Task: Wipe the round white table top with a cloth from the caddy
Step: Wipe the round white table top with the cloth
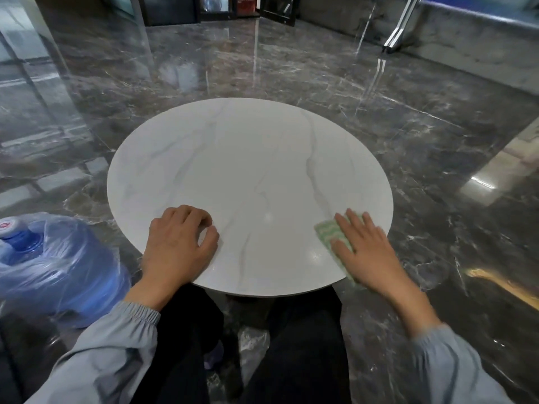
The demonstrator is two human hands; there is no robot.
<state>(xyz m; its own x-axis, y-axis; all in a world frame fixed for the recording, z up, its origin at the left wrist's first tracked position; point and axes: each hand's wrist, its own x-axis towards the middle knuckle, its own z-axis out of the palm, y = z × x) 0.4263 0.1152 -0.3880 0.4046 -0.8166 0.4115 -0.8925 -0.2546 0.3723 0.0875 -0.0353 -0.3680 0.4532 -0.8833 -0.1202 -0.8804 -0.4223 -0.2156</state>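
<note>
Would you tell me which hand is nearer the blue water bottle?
Left. The left hand rests on the table near the bottle; the right hand presses the cloth at the table's opposite edge.

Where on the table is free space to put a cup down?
The whole far half of the table is bare, up to its far rim. A bare strip also lies between the left hand and the cloth under the right hand. The near edge is crowded by both hands.
</note>
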